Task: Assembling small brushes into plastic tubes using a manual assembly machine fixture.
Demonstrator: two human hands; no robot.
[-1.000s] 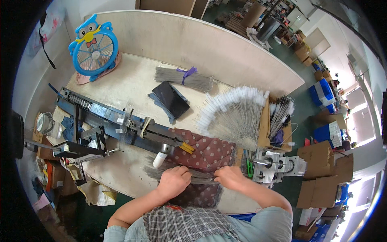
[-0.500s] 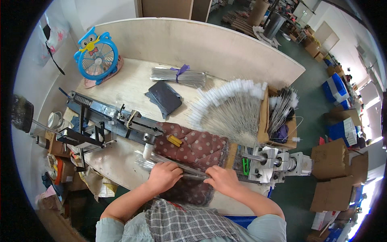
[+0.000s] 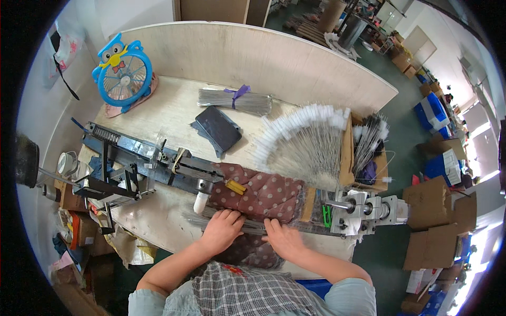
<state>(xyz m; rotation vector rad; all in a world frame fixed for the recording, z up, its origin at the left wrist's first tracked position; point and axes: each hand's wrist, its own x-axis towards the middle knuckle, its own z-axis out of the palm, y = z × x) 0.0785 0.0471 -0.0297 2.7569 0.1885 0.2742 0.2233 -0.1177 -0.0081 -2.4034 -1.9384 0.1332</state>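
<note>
My left hand (image 3: 225, 229) curls closed over the grey wire bundle (image 3: 254, 230), which lies across the dotted pad (image 3: 266, 194) — my right hand (image 3: 283, 239) bends at its end, whether gripping I cannot tell.

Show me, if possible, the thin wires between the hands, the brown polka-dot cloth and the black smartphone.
Thin wires (image 3: 254, 227): head view, uncovered middle stretch.
Brown polka-dot cloth (image 3: 264, 196): head view, middle of its upper part.
Black smartphone (image 3: 222, 127): head view, middle of its flat face.
</note>
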